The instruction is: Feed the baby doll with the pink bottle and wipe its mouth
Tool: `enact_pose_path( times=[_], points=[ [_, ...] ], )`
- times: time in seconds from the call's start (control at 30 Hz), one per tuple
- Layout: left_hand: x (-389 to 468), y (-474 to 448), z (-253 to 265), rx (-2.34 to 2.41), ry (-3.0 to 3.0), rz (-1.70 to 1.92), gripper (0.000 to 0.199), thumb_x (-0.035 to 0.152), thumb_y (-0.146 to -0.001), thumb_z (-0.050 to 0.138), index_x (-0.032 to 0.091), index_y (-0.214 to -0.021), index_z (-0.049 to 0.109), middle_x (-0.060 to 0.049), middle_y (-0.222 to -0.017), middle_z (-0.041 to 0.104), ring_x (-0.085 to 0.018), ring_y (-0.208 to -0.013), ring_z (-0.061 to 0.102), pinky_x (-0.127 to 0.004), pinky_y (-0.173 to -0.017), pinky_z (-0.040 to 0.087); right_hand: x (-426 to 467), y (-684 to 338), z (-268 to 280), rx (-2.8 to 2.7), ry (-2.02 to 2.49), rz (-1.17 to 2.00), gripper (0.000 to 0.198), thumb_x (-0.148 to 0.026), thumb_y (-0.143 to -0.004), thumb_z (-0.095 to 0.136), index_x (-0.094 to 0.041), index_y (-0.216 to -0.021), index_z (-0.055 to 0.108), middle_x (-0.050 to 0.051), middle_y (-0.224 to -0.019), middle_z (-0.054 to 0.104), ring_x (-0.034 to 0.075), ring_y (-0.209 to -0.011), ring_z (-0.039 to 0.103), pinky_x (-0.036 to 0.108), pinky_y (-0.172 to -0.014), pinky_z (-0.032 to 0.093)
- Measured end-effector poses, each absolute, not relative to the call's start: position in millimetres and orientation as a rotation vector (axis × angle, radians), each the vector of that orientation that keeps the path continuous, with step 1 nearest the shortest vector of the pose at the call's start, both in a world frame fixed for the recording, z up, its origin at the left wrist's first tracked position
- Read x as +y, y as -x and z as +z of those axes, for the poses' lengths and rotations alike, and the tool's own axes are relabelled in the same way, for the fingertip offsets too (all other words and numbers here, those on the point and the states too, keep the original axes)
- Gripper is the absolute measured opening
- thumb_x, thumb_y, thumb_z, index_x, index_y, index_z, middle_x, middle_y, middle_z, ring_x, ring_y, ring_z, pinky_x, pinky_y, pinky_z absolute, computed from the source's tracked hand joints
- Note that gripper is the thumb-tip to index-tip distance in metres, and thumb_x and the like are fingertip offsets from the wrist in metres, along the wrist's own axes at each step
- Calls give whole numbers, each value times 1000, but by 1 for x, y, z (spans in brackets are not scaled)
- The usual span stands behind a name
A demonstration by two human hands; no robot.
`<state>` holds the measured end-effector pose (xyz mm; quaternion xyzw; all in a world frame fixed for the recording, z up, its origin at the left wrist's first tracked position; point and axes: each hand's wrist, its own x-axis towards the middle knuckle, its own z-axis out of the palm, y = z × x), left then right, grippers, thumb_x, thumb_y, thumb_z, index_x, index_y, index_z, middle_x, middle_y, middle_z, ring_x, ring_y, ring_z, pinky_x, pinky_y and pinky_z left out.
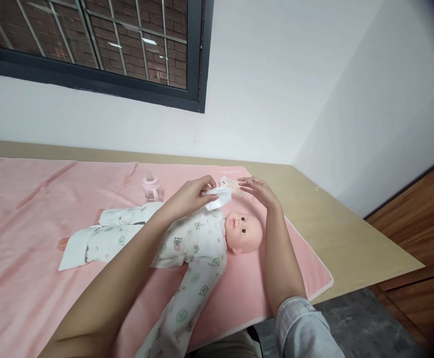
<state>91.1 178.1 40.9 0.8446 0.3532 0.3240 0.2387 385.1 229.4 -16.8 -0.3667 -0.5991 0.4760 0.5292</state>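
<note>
My left hand point(196, 194) pinches a folded white tissue point(220, 198) between thumb and fingers, just above the shoulder of a baby doll. My right hand point(259, 190) has its fingers loosely stretched out and holds nothing. Its fingertips are beside a small white and pale orange item point(229, 182); whether they touch it I cannot tell. Below both hands lies the baby doll point(244, 231) on its back, its head to the right. White clothes with green animal prints point(198, 238) cover it, one sleeve stretching toward me. My left forearm hides part of its body.
A pink baby bottle point(152, 188) stands beyond the doll's legs. Under everything is a pink blanket point(26, 214) on a light wooden table point(336, 233). The white wall point(247, 99) with a barred window point(138, 42) rises behind. A brown wooden panel point(426, 214) is at the right.
</note>
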Motion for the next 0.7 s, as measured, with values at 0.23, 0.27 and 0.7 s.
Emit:
enact_pose_path(
  times=[0.23,0.27,0.7],
  points=[
    [188,-81,45,955,-2262,935,20,36,-83,59,18,-86,66,-3,-89,69,-20,-83,62,-29,-73,45,167,-334,59,-2072,839,946,18,-41,-83,67,-28,-89,78,3,-126,65,29,-133,47,47,-109,40],
    [189,-80,45,945,-2247,971,20,36,-82,60,18,-86,67,-4,-94,70,-21,-88,63,-30,-77,46,162,-327,62,-2096,838,907,16,-39,-83,68,-29,-90,78,2,-122,66,29,-135,45,49,-110,39],
    [206,-39,52,1119,-2002,1306,36,47,-82,66,19,-104,66,-7,-115,67,-22,-100,63,-34,-87,49,193,-325,40,-1707,1075,631,20,-36,-75,70,-20,-86,76,6,-98,74,23,-93,66,38,-87,52]
  ],
)
